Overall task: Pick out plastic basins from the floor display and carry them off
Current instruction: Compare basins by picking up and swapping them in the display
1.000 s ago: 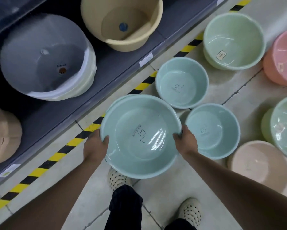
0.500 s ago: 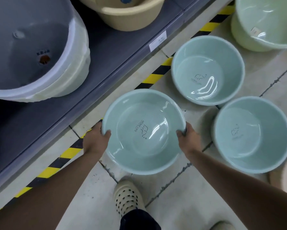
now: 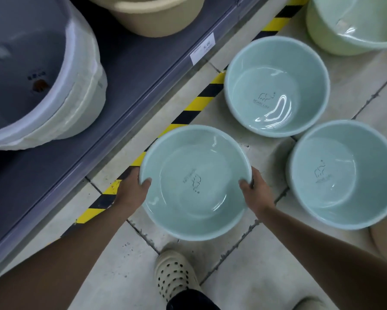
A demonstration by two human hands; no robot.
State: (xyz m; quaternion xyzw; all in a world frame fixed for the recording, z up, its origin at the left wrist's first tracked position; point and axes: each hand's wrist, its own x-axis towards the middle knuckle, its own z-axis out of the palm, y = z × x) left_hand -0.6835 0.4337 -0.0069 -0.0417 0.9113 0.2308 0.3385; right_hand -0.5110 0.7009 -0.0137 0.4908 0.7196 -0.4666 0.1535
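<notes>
A round grey tub [image 3: 31, 81], wrapped in white translucent film, is seen on the dark shelf [image 3: 125, 90] at the upper left of the frame. Low in the centre, a glossy round teal plastic basin [image 3: 194, 198], printed with a small animal outline, is held over the pale tiled floor [image 3: 112, 276]. Its rim is gripped on opposite sides by the left hand [image 3: 132, 191] and the right hand [image 3: 257, 189], thumbs hooked inside. At right, an upper basin [image 3: 277, 86] and a lower basin [image 3: 344, 175] of like make are set on the tiles. A perforated cream clog [image 3: 174, 274] is seen at the bottom.
</notes>
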